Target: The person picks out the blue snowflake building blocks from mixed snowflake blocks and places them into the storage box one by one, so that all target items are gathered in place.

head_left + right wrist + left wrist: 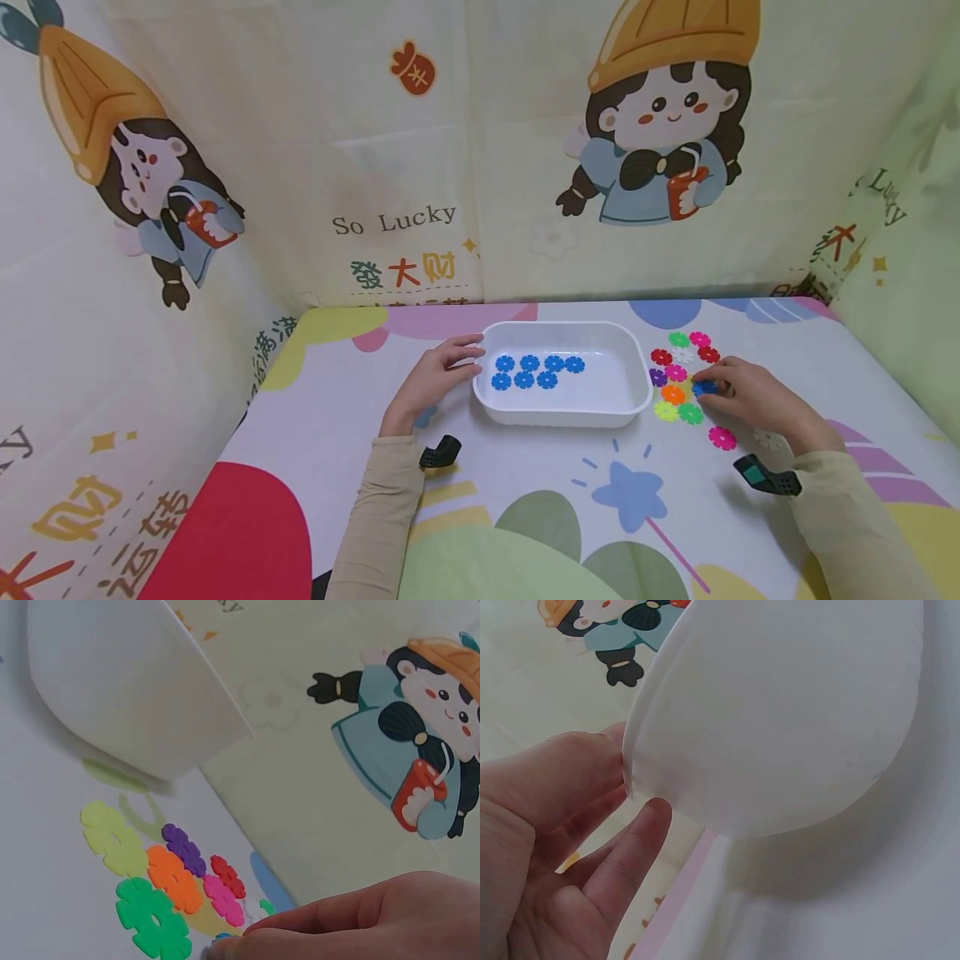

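A white plastic tray (566,417) stands on the table, with several blue flower-shaped discs (553,363) lying in two rows toward its left side. My left hand (435,379) holds the tray's left end; in the left wrist view its fingers (641,836) are at the rim and outer wall. To the right of the tray, my right hand (761,404) pinches a blue flower-shaped disc (705,388) between thumb and fingers. That disc is mostly hidden by the fingertips in the right wrist view. Close to this hand lie loose discs, among them an orange disc (174,879) and a green disc (154,919).
More discs are spread right of the tray, including a yellow disc (665,411), a purple disc (657,377) and a pink disc (722,438) nearer the front. A printed cloth (525,475) covers the table. Behind it hangs a patterned curtain (510,167).
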Available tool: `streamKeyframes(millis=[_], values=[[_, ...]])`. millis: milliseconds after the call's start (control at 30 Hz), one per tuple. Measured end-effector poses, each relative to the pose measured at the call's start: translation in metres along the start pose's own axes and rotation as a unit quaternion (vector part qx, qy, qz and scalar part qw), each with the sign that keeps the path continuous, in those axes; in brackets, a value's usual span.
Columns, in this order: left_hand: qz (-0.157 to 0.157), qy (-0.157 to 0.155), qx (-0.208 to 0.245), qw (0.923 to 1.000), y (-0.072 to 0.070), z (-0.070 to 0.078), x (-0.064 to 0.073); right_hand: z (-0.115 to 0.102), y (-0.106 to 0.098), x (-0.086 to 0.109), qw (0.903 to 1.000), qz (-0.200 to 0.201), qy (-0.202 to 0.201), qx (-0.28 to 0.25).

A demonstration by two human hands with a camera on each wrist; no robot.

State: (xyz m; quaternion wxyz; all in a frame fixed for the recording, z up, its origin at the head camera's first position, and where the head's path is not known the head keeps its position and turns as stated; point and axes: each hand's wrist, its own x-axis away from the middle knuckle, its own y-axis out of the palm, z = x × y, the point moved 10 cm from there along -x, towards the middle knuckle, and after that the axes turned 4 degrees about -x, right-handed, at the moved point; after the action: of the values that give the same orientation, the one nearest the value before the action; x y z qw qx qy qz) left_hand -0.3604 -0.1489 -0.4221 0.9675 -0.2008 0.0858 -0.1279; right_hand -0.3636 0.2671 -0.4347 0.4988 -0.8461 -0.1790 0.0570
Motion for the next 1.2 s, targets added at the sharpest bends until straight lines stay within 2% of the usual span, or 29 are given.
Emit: streamKeyframes(millis=[167, 333, 933, 1200], values=[[0.0, 0.0, 0.003, 1.0, 0.0, 0.0, 0.0, -0.003, -0.002, 0.001, 1.0, 0.007, -0.001, 0.004], [0.0, -0.002, 0.003, 1.0, 0.001, 0.0, 0.0, -0.008, -0.009, 0.001, 0.9992, 0.038, -0.012, 0.005], [0.004, -0.01, -0.002, 0.9999, 0.0, 0.001, 0.0, -0.034, -0.027, 0.002, 0.995, 0.084, -0.041, -0.034], [0.005, -0.003, 0.001, 1.0, -0.001, 0.001, 0.0, -0.064, -0.037, -0.007, 0.9917, 0.088, -0.093, -0.008]])
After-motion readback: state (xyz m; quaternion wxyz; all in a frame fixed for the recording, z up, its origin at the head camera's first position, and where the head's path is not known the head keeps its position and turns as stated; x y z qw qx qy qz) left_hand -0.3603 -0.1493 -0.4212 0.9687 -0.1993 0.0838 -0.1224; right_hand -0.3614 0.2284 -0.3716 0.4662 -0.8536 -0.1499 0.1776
